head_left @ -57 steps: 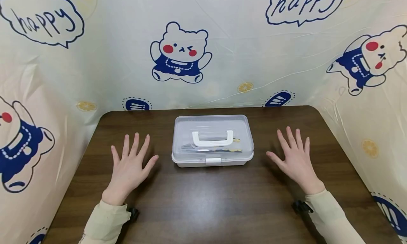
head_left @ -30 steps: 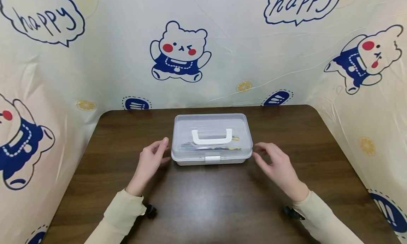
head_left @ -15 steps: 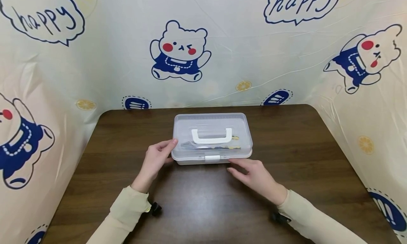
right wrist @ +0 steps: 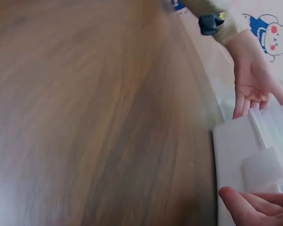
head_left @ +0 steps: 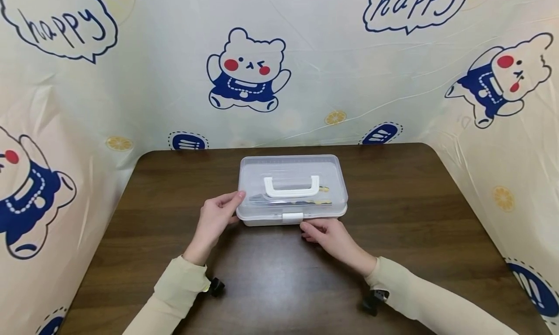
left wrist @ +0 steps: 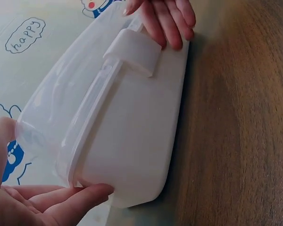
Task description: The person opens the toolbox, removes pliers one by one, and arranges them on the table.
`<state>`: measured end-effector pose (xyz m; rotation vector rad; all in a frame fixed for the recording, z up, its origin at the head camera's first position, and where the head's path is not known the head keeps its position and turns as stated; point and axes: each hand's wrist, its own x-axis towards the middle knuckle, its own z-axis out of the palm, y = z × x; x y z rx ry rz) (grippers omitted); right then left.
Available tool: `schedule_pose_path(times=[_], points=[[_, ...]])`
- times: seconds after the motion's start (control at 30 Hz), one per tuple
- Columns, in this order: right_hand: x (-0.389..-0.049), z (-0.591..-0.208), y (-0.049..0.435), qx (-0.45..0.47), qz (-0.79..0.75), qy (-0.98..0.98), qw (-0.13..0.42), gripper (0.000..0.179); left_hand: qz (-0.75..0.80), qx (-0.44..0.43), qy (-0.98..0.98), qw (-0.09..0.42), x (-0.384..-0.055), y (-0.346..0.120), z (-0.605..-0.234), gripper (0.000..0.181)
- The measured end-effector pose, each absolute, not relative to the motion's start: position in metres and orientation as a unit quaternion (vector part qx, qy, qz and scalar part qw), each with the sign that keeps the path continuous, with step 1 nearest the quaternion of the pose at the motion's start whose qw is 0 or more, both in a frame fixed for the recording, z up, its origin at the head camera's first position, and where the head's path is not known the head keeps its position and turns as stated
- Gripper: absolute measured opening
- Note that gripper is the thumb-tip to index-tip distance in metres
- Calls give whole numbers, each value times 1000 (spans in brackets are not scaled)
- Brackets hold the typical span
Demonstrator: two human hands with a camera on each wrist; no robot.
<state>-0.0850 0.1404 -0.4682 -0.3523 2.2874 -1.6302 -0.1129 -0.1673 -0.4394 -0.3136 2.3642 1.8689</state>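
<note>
A white plastic storage box with a clear lid and a white carrying handle sits on the table, its lid down. Through the lid show slim metal and gold-coloured items, too blurred to name. My left hand holds the box's left end, thumb against the lid's side and fingers under the rim, as the left wrist view shows. At the front, my right hand is just right of the white latch, with loosely bent fingers by the front wall. Whether they touch the latch is unclear.
The brown wooden table extends around the box on every side. Behind it and at both sides hangs a pale curtain printed with bears and "happy" bubbles. Each wrist carries a small black device, such as the left wrist camera.
Both hands came in from the sides to the box. The left took hold of its left end; the right slid from the right end along the front to the latch. The box stayed put.
</note>
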Motion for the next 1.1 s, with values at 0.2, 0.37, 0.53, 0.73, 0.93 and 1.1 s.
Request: schedule_pose_path(times=[0.2, 0.37, 0.53, 0.73, 0.93, 1.1], points=[[-91, -471, 130, -6, -700, 672, 241, 57, 614, -100, 781, 56, -113, -167, -438, 65], [-92, -469, 126, 45, -749, 600, 277, 61, 612, -98, 783, 60, -114, -167, -437, 66], [-92, -472, 124, 80, -761, 579, 282, 61, 604, -102, 788, 64, -114, -167, -437, 67], [-92, -473, 122, 98, -748, 596, 276, 60, 609, -109, 783, 65, -113, -166, -436, 66], [-91, -468, 123, 101, -729, 605, 304, 63, 607, -115, 783, 67, -112, -166, -436, 65], [-91, -464, 125, 77, -734, 600, 308, 55, 610, -112, 782, 63, -113, -167, -438, 66]])
